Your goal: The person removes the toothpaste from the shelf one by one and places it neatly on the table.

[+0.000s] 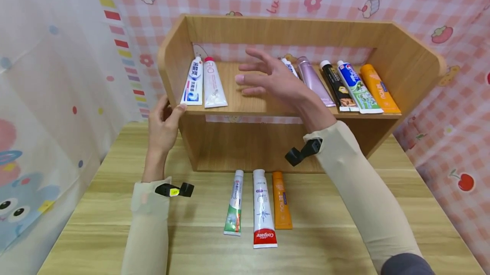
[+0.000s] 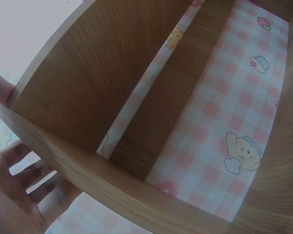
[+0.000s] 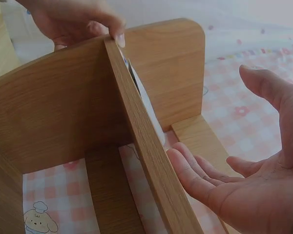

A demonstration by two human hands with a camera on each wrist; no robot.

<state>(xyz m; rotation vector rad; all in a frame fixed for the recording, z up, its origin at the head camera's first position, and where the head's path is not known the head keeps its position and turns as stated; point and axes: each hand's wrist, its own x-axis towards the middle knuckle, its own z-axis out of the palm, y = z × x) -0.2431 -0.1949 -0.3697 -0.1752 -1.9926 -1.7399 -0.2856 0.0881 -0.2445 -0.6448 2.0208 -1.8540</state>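
A wooden shelf unit (image 1: 405,56) stands on the table. Its shelf board carries two white tubes (image 1: 203,83) at the left and several tubes (image 1: 344,84) at the right. My left hand (image 1: 163,123) grips the shelf's left side panel (image 2: 63,156), thumb on the front edge and fingers (image 2: 27,168) behind. My right hand (image 1: 269,78) hovers open above the bare middle of the shelf board (image 3: 151,161), fingers (image 3: 195,168) spread, holding nothing. Three tubes lie on the table before the shelf: a green-white one (image 1: 234,202), a Colgate tube (image 1: 262,209) and an orange one (image 1: 281,200).
The wooden table (image 1: 337,241) is enclosed by pink checked cloth (image 1: 451,109) behind and right, and a white patterned curtain (image 1: 49,96) on the left. A lower compartment (image 1: 245,147) of the shelf is open at the front.
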